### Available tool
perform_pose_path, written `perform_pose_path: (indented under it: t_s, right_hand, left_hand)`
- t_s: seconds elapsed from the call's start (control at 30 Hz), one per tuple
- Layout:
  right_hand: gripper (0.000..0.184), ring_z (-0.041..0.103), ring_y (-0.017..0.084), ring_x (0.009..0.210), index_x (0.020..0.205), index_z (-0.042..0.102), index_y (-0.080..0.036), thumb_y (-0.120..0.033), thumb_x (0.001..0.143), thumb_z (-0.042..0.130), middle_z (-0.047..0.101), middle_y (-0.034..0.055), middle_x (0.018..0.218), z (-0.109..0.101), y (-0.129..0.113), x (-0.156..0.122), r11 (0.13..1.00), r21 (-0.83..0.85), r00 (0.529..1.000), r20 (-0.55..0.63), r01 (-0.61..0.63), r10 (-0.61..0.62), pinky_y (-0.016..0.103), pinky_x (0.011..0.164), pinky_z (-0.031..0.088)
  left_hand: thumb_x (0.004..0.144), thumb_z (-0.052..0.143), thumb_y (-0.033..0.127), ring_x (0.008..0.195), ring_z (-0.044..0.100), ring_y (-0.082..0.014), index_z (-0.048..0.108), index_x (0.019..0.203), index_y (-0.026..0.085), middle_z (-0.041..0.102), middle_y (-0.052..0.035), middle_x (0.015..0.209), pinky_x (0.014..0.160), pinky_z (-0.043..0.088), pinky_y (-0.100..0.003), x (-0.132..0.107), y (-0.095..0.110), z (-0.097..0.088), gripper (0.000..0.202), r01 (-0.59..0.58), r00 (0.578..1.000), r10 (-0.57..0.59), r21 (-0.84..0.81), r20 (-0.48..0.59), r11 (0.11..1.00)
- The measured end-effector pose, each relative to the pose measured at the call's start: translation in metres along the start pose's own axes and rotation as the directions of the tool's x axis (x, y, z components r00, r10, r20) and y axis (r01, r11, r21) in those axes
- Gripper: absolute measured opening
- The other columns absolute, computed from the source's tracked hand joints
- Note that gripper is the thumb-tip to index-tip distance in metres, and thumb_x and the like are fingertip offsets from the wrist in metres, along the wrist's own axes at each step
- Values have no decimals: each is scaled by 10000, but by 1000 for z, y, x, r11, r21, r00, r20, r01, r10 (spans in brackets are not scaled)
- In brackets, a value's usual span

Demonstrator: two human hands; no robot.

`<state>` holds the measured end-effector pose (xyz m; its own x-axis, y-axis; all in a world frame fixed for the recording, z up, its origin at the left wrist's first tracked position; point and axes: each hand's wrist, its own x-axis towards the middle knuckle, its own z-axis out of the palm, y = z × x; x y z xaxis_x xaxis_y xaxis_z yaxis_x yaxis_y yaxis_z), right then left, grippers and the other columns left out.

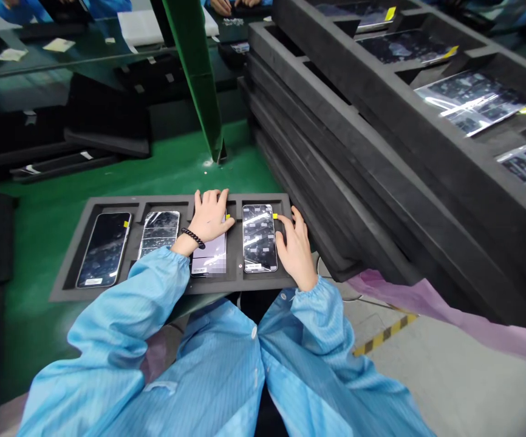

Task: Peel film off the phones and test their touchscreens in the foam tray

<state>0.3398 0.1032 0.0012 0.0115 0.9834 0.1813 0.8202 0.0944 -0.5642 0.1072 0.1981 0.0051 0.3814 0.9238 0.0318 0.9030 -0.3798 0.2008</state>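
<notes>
A dark foam tray (pixel 67 276) lies on the green table in front of me, with four slots that each hold a phone in a shiny film. My left hand (pixel 208 220), a black bead bracelet at its wrist, lies flat with fingers spread on the third phone (pixel 209 260). My right hand (pixel 294 246) rests on the tray's right edge, fingers bent and touching the side of the fourth phone (pixel 259 238). Two more phones (pixel 105 249) (pixel 159 232) lie in the left slots.
A tall slanted stack of foam trays (pixel 381 152) with wrapped phones rises at the right. A green post (pixel 199 79) stands behind the tray. More dark trays (pixel 103 118) lie at the back left. Another person's hands (pixel 233 5) show at the top.
</notes>
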Motion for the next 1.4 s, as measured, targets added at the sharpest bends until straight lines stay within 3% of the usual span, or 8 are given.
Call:
perform_pose_path:
  t_s: [0.17, 0.63, 0.73, 0.87, 0.97, 1.1, 1.23, 1.4]
  right_hand:
    - [396, 439, 339, 1377, 1321, 543, -157, -178, 946, 421, 300, 182, 1579, 0, 0, -1, 1000, 20, 1000, -5, -5, 5, 555, 1131, 409]
    - [386, 441, 342, 1374, 1316, 544, -156, -188, 948, 431, 303, 179, 1576, 0, -1, -1, 1000, 28, 1000, -2, -5, 5, 549, 1133, 410]
    - [378, 441, 344, 1373, 1308, 544, -158, -191, 948, 430, 305, 183, 1576, 1, 1, 0, 999, 44, 1000, -11, -3, 3, 559, 1124, 417]
    - [410, 435, 338, 1383, 1359, 499, -161, -204, 960, 415, 307, 185, 1580, -2, -2, -4, 998, 57, 1000, -16, 5, -4, 567, 1129, 414]
    - [463, 389, 337, 1430, 1437, 421, -156, -224, 979, 400, 287, 187, 1598, -6, -8, -15, 999, 48, 1000, -8, 12, -11, 562, 1153, 396]
    - [480, 335, 335, 1474, 1461, 389, -166, -247, 988, 409, 286, 180, 1603, -8, -10, -28, 999, 47, 1000, 1, 14, -14, 554, 1173, 380]
    - [451, 350, 332, 1468, 1433, 416, -180, -260, 989, 412, 309, 180, 1590, -8, -7, -28, 998, 70, 1000, -6, 9, -9, 565, 1173, 374]
    - [438, 356, 325, 1469, 1417, 428, -200, -274, 986, 422, 326, 171, 1583, -8, -6, -26, 995, 95, 1000, -22, 4, -2, 574, 1177, 367]
  left_hand:
    - [685, 620, 414, 1339, 406, -393, 318, 1503, 59, 475, -212, 1383, 1217, 136, -643, 0, -8, -1, 942, 1, 999, 0, -29, 46, 1000]
    - [609, 746, 413, 1413, 317, -455, 210, 1558, 93, 390, -245, 1475, 1187, 33, -726, 0, -13, -5, 1135, -21, 992, 33, -98, 121, 995]
    - [637, 756, 493, 1424, 323, -436, 216, 1562, 109, 391, -236, 1489, 1198, 77, -706, -1, -22, -12, 1138, -41, 991, 63, -181, 117, 983]
    - [824, 598, 651, 1482, 276, -357, 229, 1569, 172, 322, -188, 1570, 1223, 232, -587, -37, -27, -38, 959, -10, 997, -18, -371, -73, 929]
    - [978, 449, 544, 1504, 256, -317, 319, 1540, 249, 344, -134, 1572, 1246, 93, -614, -86, -14, -46, 648, 59, 970, -134, -339, -202, 939]
    - [1041, 315, 414, 1524, 204, -336, 552, 1388, 244, 350, -136, 1565, 1219, -17, -670, -133, 10, -27, 454, 132, 962, -180, -230, -205, 964]
    - [1045, 279, 379, 1537, 165, -334, 539, 1426, 252, 308, -136, 1596, 1217, -22, -679, -140, 14, -10, 479, 143, 970, -168, -146, -174, 979]
    - [1043, 273, 405, 1545, 134, -328, 487, 1462, 264, 256, -119, 1628, 1214, 9, -689, -135, 8, -9, 491, 142, 978, -165, -169, -127, 975]
